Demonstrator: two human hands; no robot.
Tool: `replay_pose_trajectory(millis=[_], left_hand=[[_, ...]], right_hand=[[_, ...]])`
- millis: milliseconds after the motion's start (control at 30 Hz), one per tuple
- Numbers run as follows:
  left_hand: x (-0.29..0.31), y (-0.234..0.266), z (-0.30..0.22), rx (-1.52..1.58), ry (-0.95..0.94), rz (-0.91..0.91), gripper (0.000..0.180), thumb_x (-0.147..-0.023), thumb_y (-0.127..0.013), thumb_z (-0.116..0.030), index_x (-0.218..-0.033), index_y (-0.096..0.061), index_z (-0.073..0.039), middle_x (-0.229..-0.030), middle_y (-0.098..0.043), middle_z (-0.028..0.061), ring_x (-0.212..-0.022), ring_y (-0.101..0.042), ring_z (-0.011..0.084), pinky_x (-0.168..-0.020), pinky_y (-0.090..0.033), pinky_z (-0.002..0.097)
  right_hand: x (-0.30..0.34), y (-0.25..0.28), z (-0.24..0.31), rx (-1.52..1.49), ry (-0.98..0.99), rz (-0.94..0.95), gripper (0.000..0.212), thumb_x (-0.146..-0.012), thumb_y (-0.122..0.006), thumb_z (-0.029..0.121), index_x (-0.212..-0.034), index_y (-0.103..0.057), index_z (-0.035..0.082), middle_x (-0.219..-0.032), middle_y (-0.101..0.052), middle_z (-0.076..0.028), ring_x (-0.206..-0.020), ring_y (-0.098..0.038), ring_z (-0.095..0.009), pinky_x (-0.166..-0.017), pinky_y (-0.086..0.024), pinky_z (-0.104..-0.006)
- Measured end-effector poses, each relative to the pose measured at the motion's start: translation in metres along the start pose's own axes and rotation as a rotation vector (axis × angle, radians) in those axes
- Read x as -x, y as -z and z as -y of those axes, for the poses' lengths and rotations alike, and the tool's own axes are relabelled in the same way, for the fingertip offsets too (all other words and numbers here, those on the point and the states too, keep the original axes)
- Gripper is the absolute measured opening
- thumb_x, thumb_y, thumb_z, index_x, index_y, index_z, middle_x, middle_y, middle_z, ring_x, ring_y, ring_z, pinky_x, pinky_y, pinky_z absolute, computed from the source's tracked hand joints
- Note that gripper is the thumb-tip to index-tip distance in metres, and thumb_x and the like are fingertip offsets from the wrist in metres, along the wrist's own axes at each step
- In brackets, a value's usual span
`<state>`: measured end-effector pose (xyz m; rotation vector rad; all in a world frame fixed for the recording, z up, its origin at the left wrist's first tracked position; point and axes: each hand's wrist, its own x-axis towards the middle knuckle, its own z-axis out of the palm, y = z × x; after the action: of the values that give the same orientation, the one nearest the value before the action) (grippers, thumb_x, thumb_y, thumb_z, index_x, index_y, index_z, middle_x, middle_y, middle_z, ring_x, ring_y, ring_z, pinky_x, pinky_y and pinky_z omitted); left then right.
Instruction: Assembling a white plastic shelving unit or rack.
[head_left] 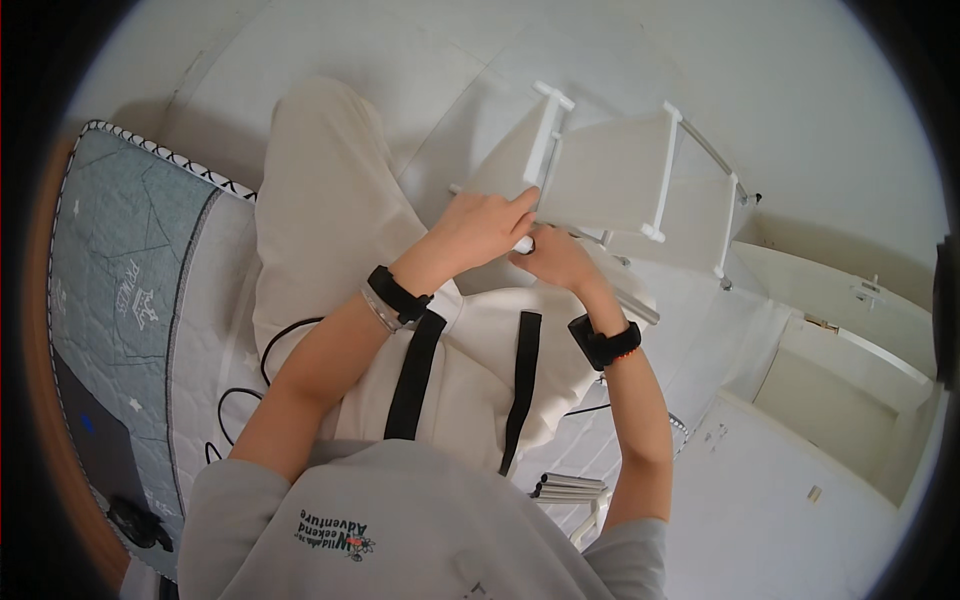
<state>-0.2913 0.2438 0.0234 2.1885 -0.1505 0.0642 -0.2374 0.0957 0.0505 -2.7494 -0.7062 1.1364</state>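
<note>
A light rack (608, 175) with pale panels and white plastic corner joints stands tilted ahead of my lap. My left hand (478, 232) is at its near corner, index finger stretched along the white end bar and the other fingers curled round the corner; the thumb is hidden. Close beside it, my right hand (560, 258) is closed, its fingers pinching a small white plastic connector (523, 244) whose end shows between the hands. Past the right hand, a silver metal tube (637, 304) slants down to the right. How the connector meets the rack is hidden by the fingers.
Several silver tubes (570, 488) lie by my right side. A quilted grey-green mat (135, 250) spreads at the left, with a black cable (232, 392) near my hip. Black straps (417, 375) lie over my cream trousers. A white cabinet (800, 480) is at the right.
</note>
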Motion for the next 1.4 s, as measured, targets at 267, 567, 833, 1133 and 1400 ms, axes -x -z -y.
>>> replay_pose_trajectory(millis=[267,567,833,1133,1400], left_hand=[[-0.004,-0.008,-0.008,-0.146,0.122,-0.051,0.039,-0.087,-0.044,-0.027,-0.124,-0.047,-0.015,-0.054,-0.055,0.0127,-0.051,-0.055,0.0327,-0.049,-0.044,0.0433],[-0.009,-0.001,0.005,-0.097,0.151,-0.104,0.037,-0.085,-0.044,-0.024,-0.122,-0.051,-0.021,-0.054,-0.055,0.0108,-0.049,-0.054,0.0299,-0.049,-0.044,0.0401],[-0.007,0.003,0.001,-0.064,0.142,-0.092,0.038,-0.084,-0.044,-0.022,-0.122,-0.051,-0.018,-0.055,-0.055,0.0113,-0.051,-0.054,0.0299,-0.051,-0.044,0.0397],[-0.004,0.005,0.002,-0.045,0.186,-0.075,0.038,-0.085,-0.043,-0.023,-0.123,-0.05,-0.019,-0.054,-0.054,0.0105,-0.049,-0.052,0.0288,-0.052,-0.044,0.0389],[-0.004,0.009,0.012,-0.001,0.181,-0.063,0.037,-0.086,-0.043,-0.025,-0.123,-0.05,-0.024,-0.053,-0.051,0.0075,-0.048,-0.05,0.0251,-0.051,-0.042,0.0356]], right_hand=[[0.006,0.007,0.01,0.135,0.018,-0.148,0.022,-0.073,-0.059,0.022,-0.078,-0.063,0.002,-0.068,-0.061,-0.018,-0.067,-0.06,-0.035,-0.062,-0.047,-0.0418],[0.0,-0.022,0.022,0.347,0.024,-0.597,0.012,-0.067,-0.063,0.018,-0.072,-0.059,0.008,-0.061,-0.061,-0.013,-0.055,-0.061,-0.03,-0.051,-0.049,-0.0393],[0.005,-0.002,0.011,0.263,0.169,-0.496,0.015,-0.065,-0.064,0.016,-0.071,-0.057,0.004,-0.062,-0.061,-0.012,-0.058,-0.062,-0.031,-0.054,-0.05,-0.0381],[-0.015,0.031,0.012,-0.33,0.017,0.347,0.026,-0.071,-0.06,0.026,-0.07,-0.06,0.0,-0.053,-0.055,-0.011,-0.046,-0.054,-0.023,-0.05,-0.044,-0.0338],[-0.005,0.006,0.023,0.145,0.097,-0.181,0.026,-0.074,-0.059,0.028,-0.078,-0.062,0.002,-0.073,-0.063,-0.017,-0.064,-0.062,-0.033,-0.057,-0.05,-0.038]])
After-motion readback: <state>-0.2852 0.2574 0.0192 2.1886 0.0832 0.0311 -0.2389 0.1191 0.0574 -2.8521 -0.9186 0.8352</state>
